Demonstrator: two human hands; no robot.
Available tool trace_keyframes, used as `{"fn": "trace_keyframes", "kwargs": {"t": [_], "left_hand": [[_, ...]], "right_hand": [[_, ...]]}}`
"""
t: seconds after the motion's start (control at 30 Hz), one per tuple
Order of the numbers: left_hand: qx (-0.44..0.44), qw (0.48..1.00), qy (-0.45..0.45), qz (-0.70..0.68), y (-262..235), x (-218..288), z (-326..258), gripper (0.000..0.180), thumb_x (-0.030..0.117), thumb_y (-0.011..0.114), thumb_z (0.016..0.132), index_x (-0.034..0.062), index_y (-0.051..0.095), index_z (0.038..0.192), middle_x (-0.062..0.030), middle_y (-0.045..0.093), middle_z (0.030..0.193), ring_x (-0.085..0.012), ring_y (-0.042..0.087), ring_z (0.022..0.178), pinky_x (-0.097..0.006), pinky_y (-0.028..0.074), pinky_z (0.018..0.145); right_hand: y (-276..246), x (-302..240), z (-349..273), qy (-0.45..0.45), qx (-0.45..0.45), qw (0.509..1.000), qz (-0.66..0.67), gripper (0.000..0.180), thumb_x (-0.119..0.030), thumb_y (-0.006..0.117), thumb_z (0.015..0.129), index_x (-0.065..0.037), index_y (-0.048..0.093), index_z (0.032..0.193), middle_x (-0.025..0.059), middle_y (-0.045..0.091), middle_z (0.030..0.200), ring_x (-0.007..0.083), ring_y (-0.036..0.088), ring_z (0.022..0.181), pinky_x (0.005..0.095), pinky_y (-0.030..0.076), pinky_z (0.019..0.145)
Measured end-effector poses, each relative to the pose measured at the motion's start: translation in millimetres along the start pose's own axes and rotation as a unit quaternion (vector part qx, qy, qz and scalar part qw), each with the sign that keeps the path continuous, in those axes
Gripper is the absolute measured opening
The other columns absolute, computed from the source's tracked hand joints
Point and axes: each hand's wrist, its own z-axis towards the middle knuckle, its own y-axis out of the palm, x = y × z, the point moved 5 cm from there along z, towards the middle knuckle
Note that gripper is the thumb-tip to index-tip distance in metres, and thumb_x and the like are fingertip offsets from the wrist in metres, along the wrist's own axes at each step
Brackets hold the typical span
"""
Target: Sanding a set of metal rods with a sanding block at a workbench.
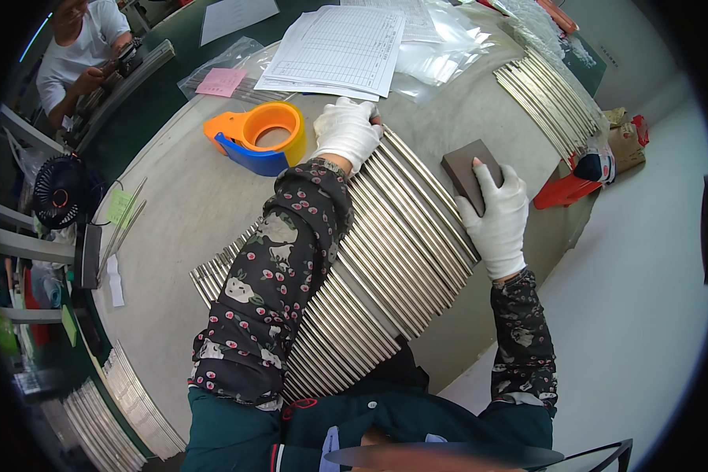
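Below, a row of metal rods [385, 259] is pressed flat by the open left hand [346, 130]; a brown sanding block [468, 171] is grasped by the right hand [497, 216], beside the rods.

The right hand [497, 216] holds a block [468, 175] at the right edge of a row of metal rods [385, 267] lying side by side on the table [173, 212]. The left hand [348, 130] presses on the row's far end, left of the block. A tape dispenser [259, 135] sits just left of that hand; papers [346, 47] lie beyond it. More rods [551, 98] lie beyond the block, to its right.
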Motion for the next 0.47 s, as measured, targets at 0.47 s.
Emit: {"fn": "trace_keyframes", "kwargs": {"t": [0.47], "left_hand": [[-0.087,0.995,-0.043,0.005,3,-5,11,0.028,0.041,0.063,0.083,0.0245,0.073,0.104,-0.008,0.061,0.124,-0.0273,0.058,0.113,-0.038,0.05,0.091]], "right_hand": [[7,-5,-8,0.013,-0.022,0.999,0.044,0.071,-0.036,0.079,0.068,-0.012,0.054,0.13,0.0221,0.046,0.123,0.0364,0.049,0.108,0.0461,0.043,0.089]]}}
